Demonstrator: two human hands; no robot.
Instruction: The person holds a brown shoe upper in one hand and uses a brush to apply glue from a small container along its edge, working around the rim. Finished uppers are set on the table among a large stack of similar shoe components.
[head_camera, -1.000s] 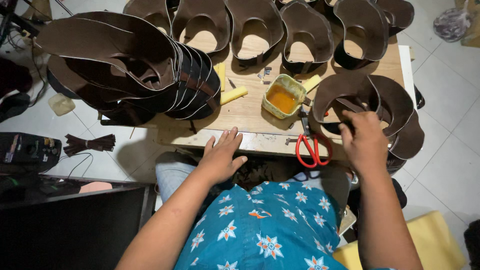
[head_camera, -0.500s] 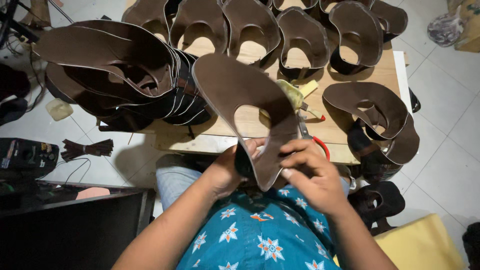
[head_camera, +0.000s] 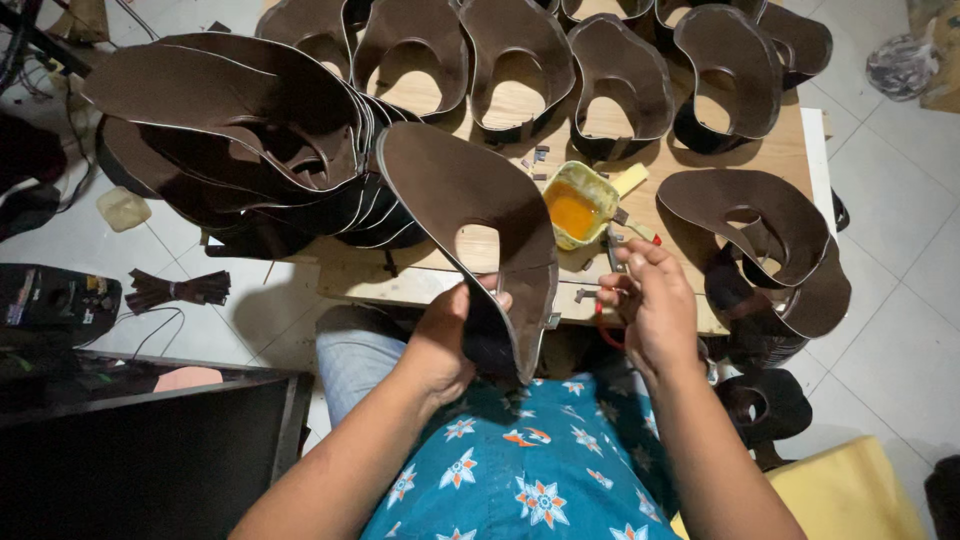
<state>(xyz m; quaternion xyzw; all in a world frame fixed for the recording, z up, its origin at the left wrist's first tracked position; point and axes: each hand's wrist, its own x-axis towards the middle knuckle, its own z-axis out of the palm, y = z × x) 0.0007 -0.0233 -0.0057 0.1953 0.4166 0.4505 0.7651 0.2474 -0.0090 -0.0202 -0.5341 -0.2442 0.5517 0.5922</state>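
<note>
Seen from the head camera, a seated person in a blue flower-print shirt (head_camera: 520, 470) is working at a low wooden tabletop (head_camera: 790, 150) crowded with curved dark brown leather pieces. The left hand (head_camera: 450, 335) is gripping the lower edge of one such brown leather piece (head_camera: 470, 200), thumb and fingers clamped on it, holding it tilted up over the lap and the near edge of the tabletop, its cut-out opening facing the camera. The right hand (head_camera: 650, 300) is hovering just right of the piece, fingers pinched together on a small dark object too small to make out, above the red handles of scissors (head_camera: 605, 325) lying at the tabletop's edge. Just beyond the raised piece, a yellow tub of orange glue (head_camera: 575, 205) is sitting on the tabletop, with a brush handle (head_camera: 632, 180) leaning from it. A thick stack of leather pieces (head_camera: 230, 130) is spreading to the left, a row of looped pieces (head_camera: 510, 60) is standing along the far side, and a smaller pile (head_camera: 770, 240) is resting at the right. On the tiled floor (head_camera: 900, 220) to the left, a bundle of dark strips (head_camera: 180, 290) is lying.
</note>
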